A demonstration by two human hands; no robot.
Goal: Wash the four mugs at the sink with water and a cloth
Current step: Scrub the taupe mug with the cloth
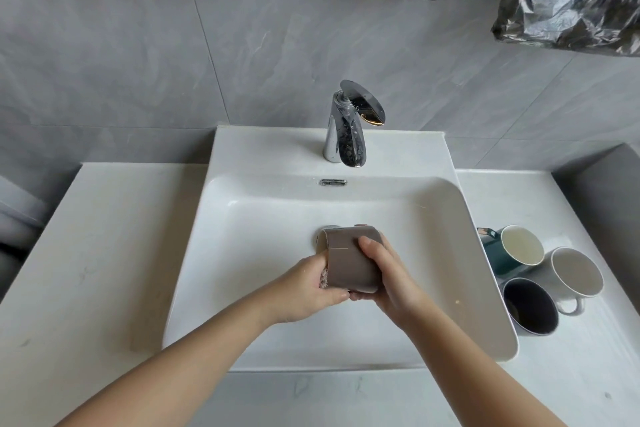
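Note:
Over the white sink basin [263, 218] I hold a taupe mug [349, 263] tipped away from me. My right hand [384, 274] grips its right side. My left hand [311, 284] presses a small pinkish cloth [323, 279] against the mug's left side. Three more mugs stand on the counter right of the basin: a dark green one [512, 250], a white one [575, 274] and a dark one [530, 308]. No water is running from the chrome faucet [349, 128].
White counter [104, 253] spreads left of the basin. The grey tiled wall stands behind, with black plastic sheeting [571, 0] hanging along the top and right. The drain lies under the mug, mostly hidden.

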